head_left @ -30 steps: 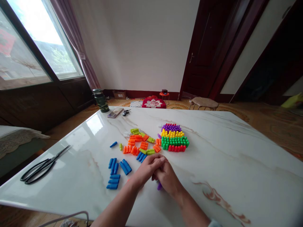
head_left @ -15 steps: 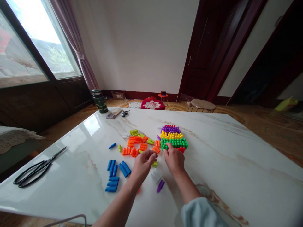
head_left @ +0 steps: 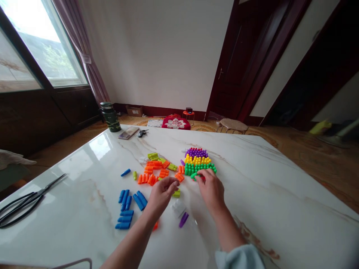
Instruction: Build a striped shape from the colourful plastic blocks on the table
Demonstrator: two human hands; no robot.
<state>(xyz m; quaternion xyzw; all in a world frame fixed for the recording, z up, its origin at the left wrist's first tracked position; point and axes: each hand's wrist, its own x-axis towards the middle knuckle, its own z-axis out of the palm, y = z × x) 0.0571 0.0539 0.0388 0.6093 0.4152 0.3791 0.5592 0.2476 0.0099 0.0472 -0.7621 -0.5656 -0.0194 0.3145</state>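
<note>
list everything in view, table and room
table: one, white marble, foreground
peg block: one, purple, yellow, green, red rows, table middle
orange pieces: many, orange, left of peg block
lime pieces: several, lime, among the orange
blue pieces: about ten, blue, near left
purple piece: one, purple, between the arms
scissors: one, black, left edge
phone: one, grey, far edge
keys: one bunch, dark, beside phone
flask: one, green, far left corner
cushion: one, red, floor
stool: one, tan, floor
left hand: one, bare, fingers curled
right hand: one, bare, fingertips at peg block's near edge

One head-worn view, forward and down, close over table [head_left: 266,179]
</note>
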